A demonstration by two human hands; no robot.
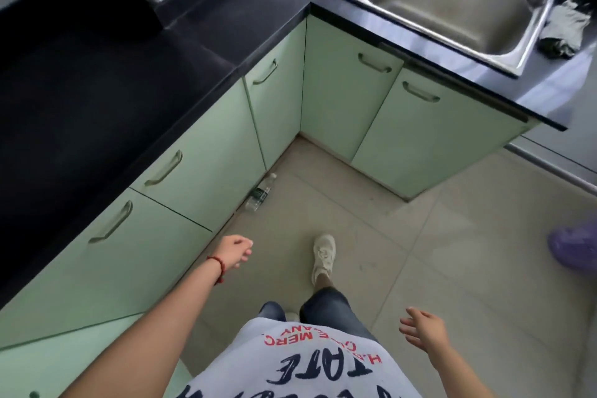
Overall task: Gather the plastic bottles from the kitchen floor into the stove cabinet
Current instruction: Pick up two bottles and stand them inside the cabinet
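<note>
Against the foot of the green cabinets [181, 203] lies one clear plastic bottle [260, 193] on its side — on the tiled floor [420, 236], well ahead of us. Our left hand [233, 251] hangs loosely curled, holding nothing; our right hand [421, 328] is spread, fingers released — empty too.

The white T-shirt [303, 362] carries upside-down print: large dark letters reading "TATE" and, nearer its hem, red letters reading "MERC". The dark label on the plastic bottle [260, 193] is too small to read
</note>
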